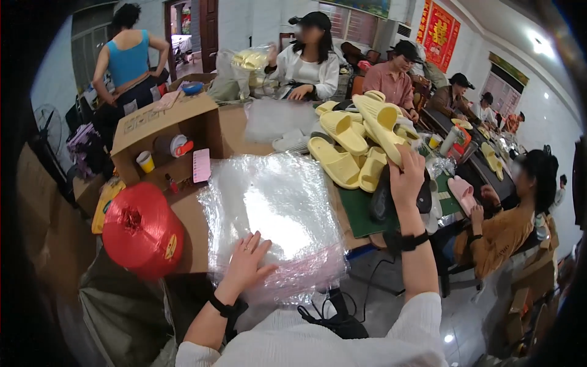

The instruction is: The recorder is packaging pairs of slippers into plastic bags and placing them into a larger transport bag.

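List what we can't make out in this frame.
All in the head view:
- Heel end of the yellow slipper: partly covered by the right hand gripping it.
- Palm of the left hand: facing down, hidden by its back.
- Lower layers of the clear plastic stack: under the top one; glare washes out its middle.
- Far workers' hands: too small.

We count two flat piles of clear bags (275, 202), one red twine roll (137, 238) and two yellow cups (145, 161). We also see one blue bowl (192, 88).
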The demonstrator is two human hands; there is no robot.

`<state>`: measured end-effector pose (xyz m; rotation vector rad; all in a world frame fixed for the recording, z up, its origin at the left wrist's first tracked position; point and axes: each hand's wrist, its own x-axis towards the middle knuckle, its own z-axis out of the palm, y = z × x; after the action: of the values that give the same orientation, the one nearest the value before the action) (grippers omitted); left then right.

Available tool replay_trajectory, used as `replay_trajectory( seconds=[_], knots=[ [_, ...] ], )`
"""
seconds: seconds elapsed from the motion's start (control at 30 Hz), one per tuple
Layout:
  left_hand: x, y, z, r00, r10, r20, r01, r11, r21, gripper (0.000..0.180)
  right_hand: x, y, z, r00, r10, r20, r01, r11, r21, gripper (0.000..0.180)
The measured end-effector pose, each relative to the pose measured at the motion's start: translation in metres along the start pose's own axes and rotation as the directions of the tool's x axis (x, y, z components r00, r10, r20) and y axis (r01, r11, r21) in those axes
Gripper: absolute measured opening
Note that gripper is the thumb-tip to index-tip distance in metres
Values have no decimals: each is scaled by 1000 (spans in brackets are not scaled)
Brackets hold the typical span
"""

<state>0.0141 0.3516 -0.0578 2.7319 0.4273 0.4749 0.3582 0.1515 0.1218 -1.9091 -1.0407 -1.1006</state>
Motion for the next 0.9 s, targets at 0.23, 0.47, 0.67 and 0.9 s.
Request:
replay_trajectory(
  seconds=[0.23,0.47,0.67,0.9],
  knots=[
    [-2,0,1,999,-1,-42,1,1000,0,67,-44,-101,-17,979,-193,63,166,939,302,45],
    [-3,-1,7,997,27,-67,-25,999,32,67,-132,-135,14,740,-449,501,228,868,441,52],
    [-4,-4,10,989,55,-136,-45,996,72,65,-137,-129,23,548,-670,501,103,648,754,44],
    [-6,5,0,993,-112,28,115,979,-167,52,-132,-112,33,440,-639,631,-33,691,722,26]
  ],
)
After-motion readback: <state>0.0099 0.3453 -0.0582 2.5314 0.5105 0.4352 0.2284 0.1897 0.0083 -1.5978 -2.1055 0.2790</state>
